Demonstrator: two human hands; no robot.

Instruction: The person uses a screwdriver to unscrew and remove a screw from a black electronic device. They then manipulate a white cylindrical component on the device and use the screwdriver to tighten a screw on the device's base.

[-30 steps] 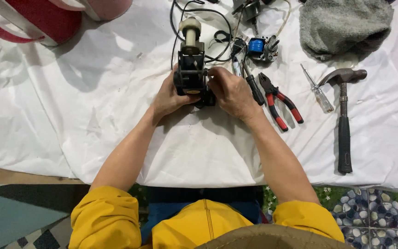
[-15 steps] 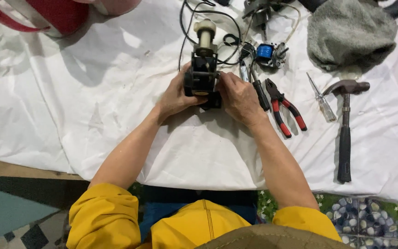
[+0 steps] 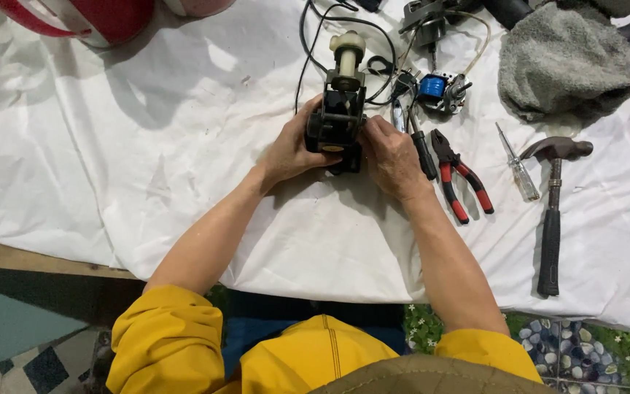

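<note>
At upper centre of the frame, the left hand point(image 3: 293, 149) and right hand point(image 3: 390, 157) both clasp the black motor assembly point(image 3: 337, 120) on the white cloth point(image 3: 147, 168); it looks rigid and fairly heavy, best gripped by its blocky sides.

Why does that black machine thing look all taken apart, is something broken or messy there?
It does look opened up. Both the left hand and right hand grip the black motor unit, and loose black wires trail from it. A separate blue coil part lies bare beside it. The pliers and hammer lie tidy; nothing looks spilled.
</note>
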